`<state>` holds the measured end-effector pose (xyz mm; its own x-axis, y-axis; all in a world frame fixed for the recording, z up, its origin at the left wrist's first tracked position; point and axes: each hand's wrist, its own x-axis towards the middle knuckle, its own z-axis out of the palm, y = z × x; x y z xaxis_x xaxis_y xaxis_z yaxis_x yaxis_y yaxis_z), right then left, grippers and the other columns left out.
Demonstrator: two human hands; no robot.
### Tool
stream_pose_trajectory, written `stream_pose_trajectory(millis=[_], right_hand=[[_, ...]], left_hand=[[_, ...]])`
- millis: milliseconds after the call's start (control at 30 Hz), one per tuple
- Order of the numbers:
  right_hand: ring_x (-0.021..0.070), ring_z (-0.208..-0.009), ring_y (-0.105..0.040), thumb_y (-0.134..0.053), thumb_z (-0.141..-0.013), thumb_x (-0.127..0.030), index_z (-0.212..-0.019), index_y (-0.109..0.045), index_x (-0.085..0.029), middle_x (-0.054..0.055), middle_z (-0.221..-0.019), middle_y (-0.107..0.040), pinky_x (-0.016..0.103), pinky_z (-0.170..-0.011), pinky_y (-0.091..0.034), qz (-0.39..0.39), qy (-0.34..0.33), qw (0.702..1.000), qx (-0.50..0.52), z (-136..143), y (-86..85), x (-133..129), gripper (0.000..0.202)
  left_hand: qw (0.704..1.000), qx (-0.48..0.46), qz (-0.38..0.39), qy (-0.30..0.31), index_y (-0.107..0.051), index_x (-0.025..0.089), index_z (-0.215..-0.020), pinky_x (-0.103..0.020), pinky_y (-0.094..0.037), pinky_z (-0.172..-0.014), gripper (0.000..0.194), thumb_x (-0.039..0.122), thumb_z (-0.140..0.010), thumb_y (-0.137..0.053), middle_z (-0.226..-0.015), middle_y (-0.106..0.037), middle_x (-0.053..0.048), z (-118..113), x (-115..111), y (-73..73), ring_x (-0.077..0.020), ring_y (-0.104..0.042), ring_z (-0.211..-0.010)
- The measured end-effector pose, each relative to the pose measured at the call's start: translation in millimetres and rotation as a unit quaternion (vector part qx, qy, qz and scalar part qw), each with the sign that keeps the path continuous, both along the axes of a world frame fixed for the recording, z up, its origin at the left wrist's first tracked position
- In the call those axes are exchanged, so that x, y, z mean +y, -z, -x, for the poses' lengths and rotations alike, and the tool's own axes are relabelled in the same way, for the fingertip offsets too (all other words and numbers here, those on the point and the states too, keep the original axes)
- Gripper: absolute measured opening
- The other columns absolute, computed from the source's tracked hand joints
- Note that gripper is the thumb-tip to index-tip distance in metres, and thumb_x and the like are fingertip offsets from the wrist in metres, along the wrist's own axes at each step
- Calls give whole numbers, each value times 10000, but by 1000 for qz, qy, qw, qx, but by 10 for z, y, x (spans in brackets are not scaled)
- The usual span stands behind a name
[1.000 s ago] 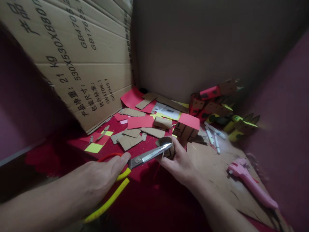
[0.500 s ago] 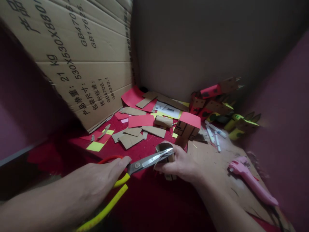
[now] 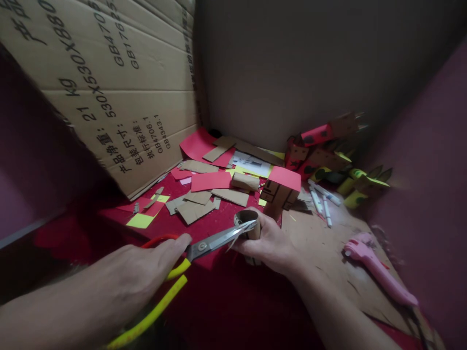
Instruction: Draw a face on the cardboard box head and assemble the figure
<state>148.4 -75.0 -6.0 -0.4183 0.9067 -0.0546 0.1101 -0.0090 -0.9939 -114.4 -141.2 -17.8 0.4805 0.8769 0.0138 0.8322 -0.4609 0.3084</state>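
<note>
My left hand (image 3: 156,262) is closed on a pair of scissors (image 3: 209,244) with red and yellow handles. The blades point right, and their tips lie at the rim of a small cardboard tube (image 3: 254,232). My right hand (image 3: 272,243) is wrapped round that tube, whose open end faces up. A thin strip hangs beside the blades at the tube's near left side. Just behind my right hand stands a small cardboard box with a red top (image 3: 282,179).
Paper and cardboard scraps (image 3: 195,209) lie on the red surface, with a cardboard roll (image 3: 245,181) among them. Markers (image 3: 326,210) and a pink glue gun (image 3: 379,272) are at right. Red and yellow crafts (image 3: 315,136) sit behind. A big carton (image 3: 146,92) leans at left.
The scissor blades have shifted slightly left and the tube's opening shows more. A thin strip now hangs by the blades. The whole view has moved a little.
</note>
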Motion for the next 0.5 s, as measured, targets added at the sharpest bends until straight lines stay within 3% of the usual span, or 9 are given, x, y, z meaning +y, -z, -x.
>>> stream_pose_trajectory(millis=[133, 267, 500], right_hand=[[71, -524, -448, -731, -592, -192, -782, -522, -209, -75, -631, -515, 229, -479, -381, -36, 8, 999, -13, 0, 52, 9, 283], [78, -583, -424, -691, -629, -177, -816, -540, -205, -70, -677, -498, 239, -532, -382, -105, 28, 993, -43, -12, 126, 31, 242], [90, -605, -425, -705, -674, -177, -821, -493, -221, -73, -677, -488, 255, -583, -399, -131, 29, 989, -58, 4, 176, 30, 262]], left_hand=[[999, 13, 42, 0, -523, 183, -1151, -193, -320, -471, 300, 169, -910, -346, -670, -604, 35, 49, -1, 0, -99, -466, -487], [1000, 11, 26, 3, -538, 181, -1127, -198, -330, -461, 279, 192, -902, -372, -648, -600, 29, 27, -9, 68, -108, -465, -479], [995, 81, -14, 50, -549, 118, -1239, -288, -527, -622, 378, 209, -925, -360, -979, -686, -135, -73, 34, -33, -212, -646, -721]])
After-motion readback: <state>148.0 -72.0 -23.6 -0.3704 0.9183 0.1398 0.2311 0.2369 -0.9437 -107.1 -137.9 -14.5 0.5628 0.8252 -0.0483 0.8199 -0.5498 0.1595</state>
